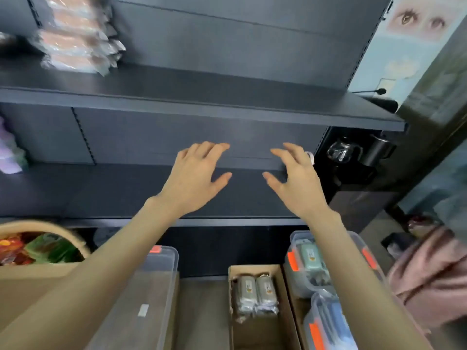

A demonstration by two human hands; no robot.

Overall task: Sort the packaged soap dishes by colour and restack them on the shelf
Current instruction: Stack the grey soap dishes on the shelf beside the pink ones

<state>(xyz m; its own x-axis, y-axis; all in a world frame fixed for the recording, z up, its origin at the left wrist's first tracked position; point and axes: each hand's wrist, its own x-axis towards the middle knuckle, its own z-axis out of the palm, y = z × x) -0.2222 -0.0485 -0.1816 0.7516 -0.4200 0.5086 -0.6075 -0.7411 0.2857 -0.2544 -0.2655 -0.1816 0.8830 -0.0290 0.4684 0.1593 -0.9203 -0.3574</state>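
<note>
My left hand (195, 176) and my right hand (294, 179) hover side by side over the dark middle shelf (113, 195), fingers spread, holding nothing. A stack of pink packaged soap dishes (75, 39) lies on the upper shelf at the far left. Two grey packaged soap dishes (256, 294) lie in a cardboard box (283, 311) on the floor below. A green packaged soap dish (312, 261) sits in a clear bin (294, 251) under my right forearm. Blue packaged soap dishes (333, 322) fill another clear bin at the bottom right.
A clear lidded bin (151, 294) stands under my left arm. A basket (38, 228) of red and green packets is at the left. Purple items (8, 152) sit at the shelf's left edge. A glass jug (343, 150) and pink cloth (429, 274) are at the right.
</note>
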